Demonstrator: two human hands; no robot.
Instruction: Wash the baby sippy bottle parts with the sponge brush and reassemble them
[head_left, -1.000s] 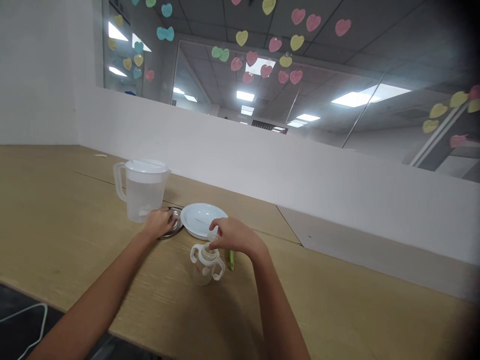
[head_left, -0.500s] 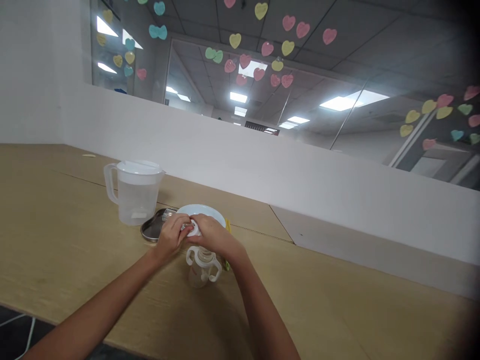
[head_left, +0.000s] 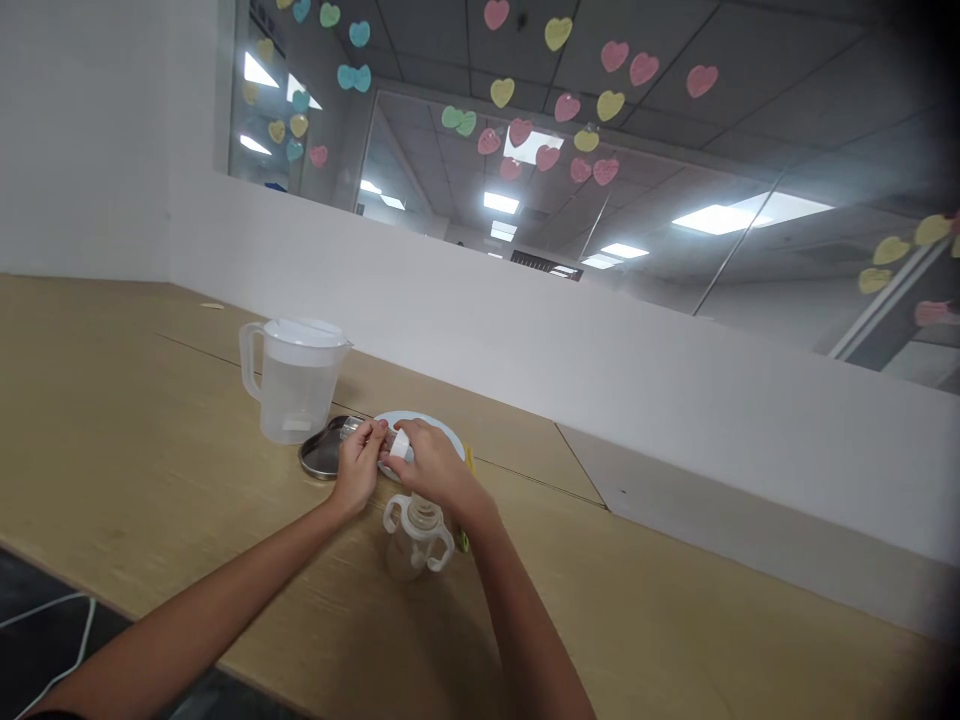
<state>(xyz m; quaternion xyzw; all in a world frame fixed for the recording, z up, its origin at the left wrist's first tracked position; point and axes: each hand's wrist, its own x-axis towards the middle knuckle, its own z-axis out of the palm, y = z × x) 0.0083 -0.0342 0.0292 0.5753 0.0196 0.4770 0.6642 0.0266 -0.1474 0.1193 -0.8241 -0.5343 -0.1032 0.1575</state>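
My right hand grips a white bottle ring between thumb and fingers, its side turned toward me. Close against its left side, my left hand is closed in a pinch; what lies between those fingertips is mostly hidden. Below both hands a clear baby bottle stands upright and uncapped on the table, with a white two-handled holder around its neck. Behind my hands are a pale plate, partly covered, and a dark metal kidney-shaped tray with a clear cap-like piece at its edge.
A lidded translucent pitcher stands at the back left of the wooden table. Something yellow-green shows partly behind my right wrist. A white wall and a window with heart-shaped notes rise behind the table. A white cable hangs at lower left.
The white ring has turned from showing its opening to showing its side. My left fingers have shifted to its left side. The whole view has swung slightly left.
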